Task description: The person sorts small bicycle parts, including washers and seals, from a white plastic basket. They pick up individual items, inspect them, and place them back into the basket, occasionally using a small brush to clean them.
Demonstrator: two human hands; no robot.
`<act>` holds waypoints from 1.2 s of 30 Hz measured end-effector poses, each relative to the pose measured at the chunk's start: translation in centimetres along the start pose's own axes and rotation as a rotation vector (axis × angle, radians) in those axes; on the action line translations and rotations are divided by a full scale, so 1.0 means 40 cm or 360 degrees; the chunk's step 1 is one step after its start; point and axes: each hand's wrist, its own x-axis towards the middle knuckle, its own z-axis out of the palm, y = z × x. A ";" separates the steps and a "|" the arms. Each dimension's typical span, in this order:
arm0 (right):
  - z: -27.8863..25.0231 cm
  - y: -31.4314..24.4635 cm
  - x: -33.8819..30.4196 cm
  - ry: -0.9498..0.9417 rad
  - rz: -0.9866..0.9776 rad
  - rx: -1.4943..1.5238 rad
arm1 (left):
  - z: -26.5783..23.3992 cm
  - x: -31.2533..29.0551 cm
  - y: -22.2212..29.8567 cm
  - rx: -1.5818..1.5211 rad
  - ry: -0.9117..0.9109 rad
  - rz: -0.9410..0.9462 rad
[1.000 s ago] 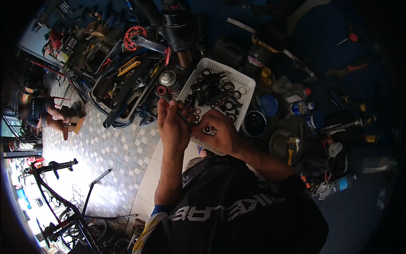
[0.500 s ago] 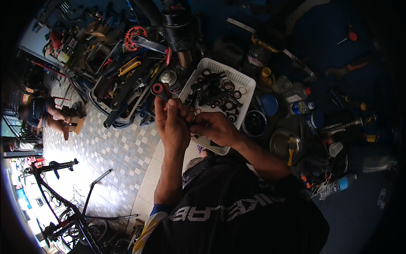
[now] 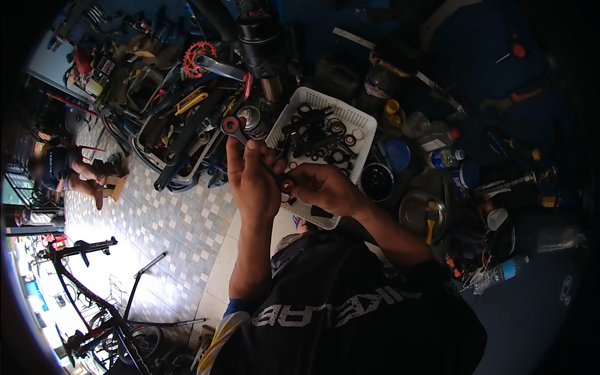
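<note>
My left hand [image 3: 256,187] is closed round a dark bicycle linkage arm [image 3: 232,127], its round upper eye ringed in red and sticking out past my fingers. Close to my right fingers, a second red-ringed eye [image 3: 287,185] shows at the lower end. My right hand [image 3: 328,189] pinches at that end, and its fingertips are partly hidden. Just beyond both hands stands a white perforated plastic basket [image 3: 365,140] holding black rings, washers and other small dark parts [image 3: 309,131].
A spray can [image 3: 250,117] and a crank with a red chainring [image 3: 200,59] lie beyond my left hand. To the right are a dark round tub [image 3: 377,181], a metal tray with a yellow brush [image 3: 430,222] and plastic bottles [image 3: 445,157]. Someone sits far left [image 3: 59,165], above a bicycle frame [image 3: 81,294].
The linkage arm has turned a little, so its lower red-ringed eye now shows beside my right fingers. Both hands stay in nearly the same place.
</note>
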 end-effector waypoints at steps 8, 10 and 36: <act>0.020 -0.030 0.011 0.0131 0.0024 -0.0563 | 0.020 -0.018 -0.015 0.0317 0.0072 0.0245; 0.027 -0.043 0.015 0.0146 0.0025 -0.0589 | 0.023 -0.021 -0.010 0.0321 0.0080 0.0260; 0.073 0.021 0.014 0.0289 0.0256 0.0990 | 0.023 -0.026 -0.025 0.0072 0.0086 0.0571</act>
